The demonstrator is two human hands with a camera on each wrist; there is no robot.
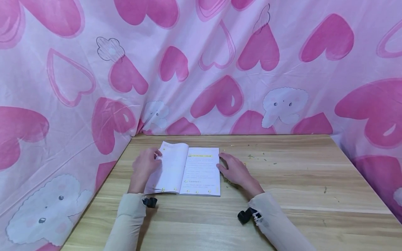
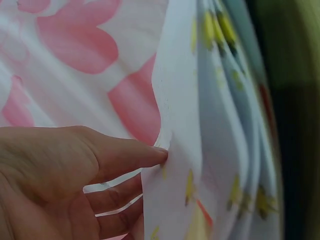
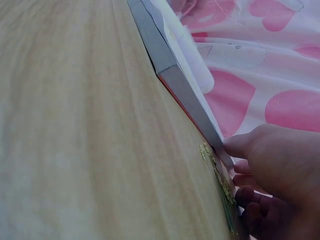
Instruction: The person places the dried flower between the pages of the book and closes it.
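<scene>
An open book [image 1: 201,174] lies on the wooden table, its right page printed with text and yellow headings. The left-hand pages [image 1: 171,167] stand slightly raised and fanned. My left hand [image 1: 146,165] pinches the outer edge of the left page between thumb and fingers; the left wrist view shows the thumb on the page [image 2: 175,125], with several leaves fanned beside it. At the book's right edge, my right hand [image 1: 237,170] holds the side, its thumb touching the page edge in the right wrist view. The other right fingers [image 3: 245,175] curl beside the edge, partly hidden.
Small green and yellow bits [image 1: 265,159] are scattered on the wooden table [image 1: 298,188] to the right of the book. A pink cloth with hearts [image 1: 216,94] hangs behind the table and along its left side. A dark camera [image 1: 246,216] is strapped at the right wrist.
</scene>
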